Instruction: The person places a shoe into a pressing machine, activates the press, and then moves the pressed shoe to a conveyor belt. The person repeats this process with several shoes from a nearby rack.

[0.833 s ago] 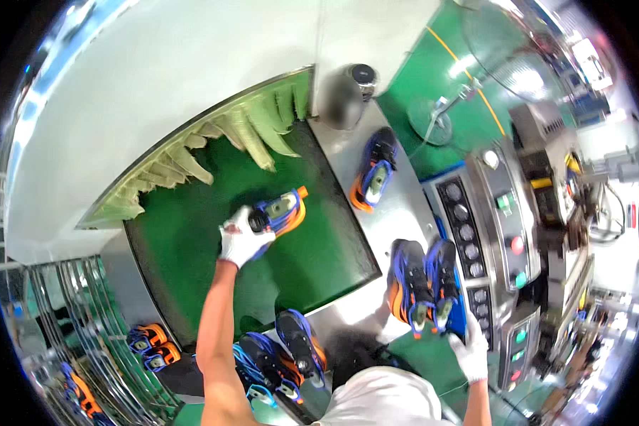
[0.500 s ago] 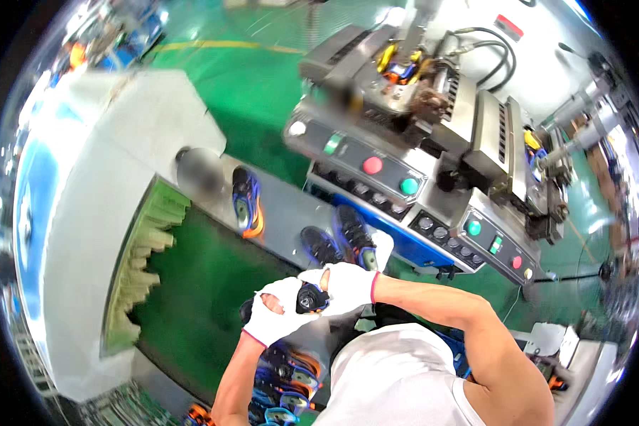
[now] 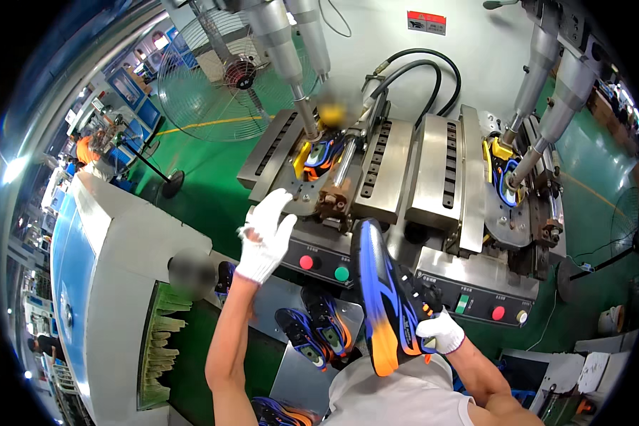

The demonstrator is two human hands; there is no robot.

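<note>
control panel (image 3: 324, 265) edge | left hand (image 3: 265, 240) spread nearby | right hand (image 3: 444, 333) grips shoe (image 3: 385, 302)

Head-worn fisheye view, left of a pair; axis directed downward and forward; left hand (image 3: 264, 238) and right hand (image 3: 443, 332) at close range; metal machine (image 3: 396, 170) farther off, ahead.

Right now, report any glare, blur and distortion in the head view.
Head view: white glare at far left; head view: a soft grey blur beside the pale machine housing; head view: edges bow near the picture's dark rim; head view: the shoe in the right hand looks fairly sharp.
</note>
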